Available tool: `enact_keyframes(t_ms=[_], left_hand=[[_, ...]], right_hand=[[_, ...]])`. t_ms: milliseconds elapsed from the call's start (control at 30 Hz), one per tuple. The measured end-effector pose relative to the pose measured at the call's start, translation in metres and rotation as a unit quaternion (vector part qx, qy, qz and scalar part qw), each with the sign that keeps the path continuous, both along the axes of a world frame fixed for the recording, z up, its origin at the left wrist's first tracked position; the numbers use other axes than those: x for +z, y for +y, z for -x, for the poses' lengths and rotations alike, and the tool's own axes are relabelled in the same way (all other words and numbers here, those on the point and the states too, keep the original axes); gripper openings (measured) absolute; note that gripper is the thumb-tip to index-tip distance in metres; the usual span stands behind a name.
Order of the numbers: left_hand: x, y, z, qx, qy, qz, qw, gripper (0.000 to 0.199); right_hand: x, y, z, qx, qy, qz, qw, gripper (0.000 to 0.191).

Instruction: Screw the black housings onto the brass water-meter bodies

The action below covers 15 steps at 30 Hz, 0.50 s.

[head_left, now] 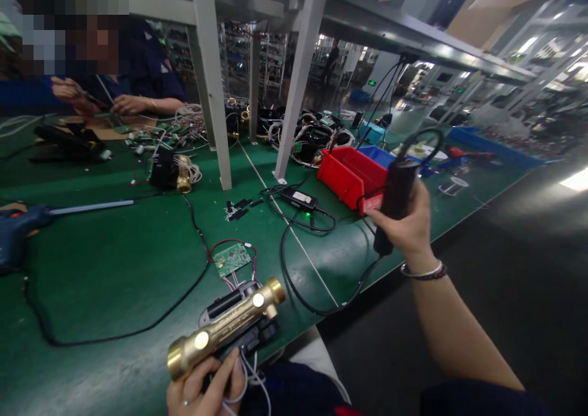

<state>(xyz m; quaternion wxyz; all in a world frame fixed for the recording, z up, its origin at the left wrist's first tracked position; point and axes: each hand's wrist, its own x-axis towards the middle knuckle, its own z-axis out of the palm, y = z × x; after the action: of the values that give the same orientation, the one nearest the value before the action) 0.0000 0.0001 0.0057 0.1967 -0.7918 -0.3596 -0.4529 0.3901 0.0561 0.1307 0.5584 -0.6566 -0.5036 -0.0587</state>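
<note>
My left hand [206,388], fingers bent, grips a brass pipe body [225,327] near its lower left end, at the table's front edge. Against the brass lies a black plastic housing [229,302], and white cables [257,382] run down beside my fingers. Red and white wires link the housing to a green circuit board [233,260] lying flat on the table. Raised at the right, my right hand [411,226] wraps round a black corded electric screwdriver [397,198], held nearly upright. Its working tip cannot be made out.
A red bin [349,174] and a black power adapter [299,198] stand behind. Grey posts [298,79] rise from the green table [151,287]. A blue glue gun [18,232] lies left. Across the table a co-worker's hands [131,103] handle parts near wire heaps.
</note>
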Motion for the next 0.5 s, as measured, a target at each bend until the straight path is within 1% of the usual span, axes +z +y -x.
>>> enact_keyframes(t_ms=[33, 67, 100, 133, 167, 233, 300, 400, 500], left_hand=[[0.001, -0.001, -0.002, 0.002, -0.019, 0.003, 1.0, 0.01], [0.001, -0.002, -0.004, 0.002, -0.037, 0.012, 0.999, 0.01], [0.001, -0.003, -0.006, -0.001, -0.056, 0.022, 0.998, 0.01], [0.001, -0.004, -0.007, -0.004, -0.072, 0.035, 0.997, 0.009], [0.001, -0.006, -0.008, -0.007, -0.084, 0.05, 0.995, 0.01], [0.001, -0.009, -0.01, -0.002, -0.102, 0.075, 0.992, 0.011], [0.002, -0.012, -0.011, 0.014, -0.11, 0.09, 0.99, 0.013], [0.006, -0.014, -0.013, 0.029, -0.109, 0.101, 0.988, 0.011], [0.01, -0.014, -0.014, 0.019, -0.108, 0.104, 0.989, 0.01]], right_hand=[[0.014, -0.002, 0.008, 0.032, 0.077, -0.087, 0.993, 0.067], [0.028, -0.004, 0.017, 0.065, 0.16, -0.151, 0.973, 0.054], [0.04, -0.008, 0.028, 0.097, 0.242, -0.191, 0.946, 0.044], [0.051, -0.014, 0.04, 0.133, 0.318, -0.2, 0.917, 0.038], [0.06, -0.021, 0.055, 0.169, 0.379, -0.184, 0.891, 0.038], [0.069, -0.037, 0.089, 0.247, 0.437, -0.124, 0.856, 0.042], [0.067, -0.052, 0.128, 0.312, 0.429, -0.117, 0.84, 0.044], [0.052, -0.07, 0.181, 0.367, 0.384, -0.12, 0.839, 0.04], [0.034, -0.075, 0.213, 0.416, 0.359, -0.068, 0.833, 0.036]])
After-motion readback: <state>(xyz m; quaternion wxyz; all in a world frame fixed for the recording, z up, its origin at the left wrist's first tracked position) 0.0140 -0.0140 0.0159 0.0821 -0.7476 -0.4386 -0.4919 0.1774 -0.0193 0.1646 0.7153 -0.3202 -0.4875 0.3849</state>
